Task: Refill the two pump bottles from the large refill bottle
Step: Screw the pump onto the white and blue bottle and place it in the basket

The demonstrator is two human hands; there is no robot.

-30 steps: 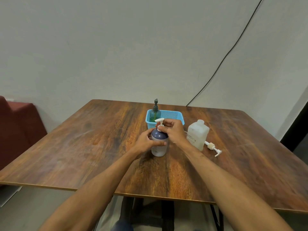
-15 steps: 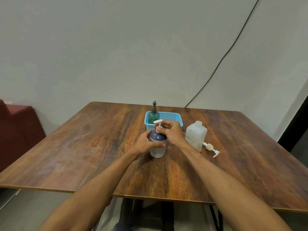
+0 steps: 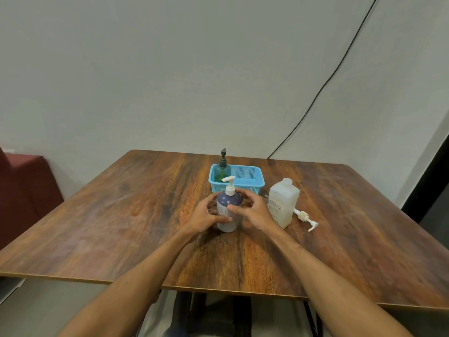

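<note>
A purple-topped pump bottle (image 3: 228, 203) with a white pump head stands upright on the wooden table (image 3: 121, 215). My left hand (image 3: 206, 215) wraps its left side. My right hand (image 3: 252, 212) curls around its right side, thumb on the front. A green pump bottle (image 3: 222, 170) with a dark pump stands in the left end of a blue basket (image 3: 245, 181) behind. The large translucent refill bottle (image 3: 283, 203) stands open-necked to the right. Its loose white pump (image 3: 305, 218) lies flat on the table beside it.
A black cable (image 3: 328, 81) runs down the wall to the table's back edge. A dark red seat (image 3: 24, 190) sits at the far left. A dark doorway edge (image 3: 432, 181) shows at the right.
My right hand has come down off the white pump head and now holds the bottle's body. The pump head is now fully visible. My left hand has stayed on the bottle.
</note>
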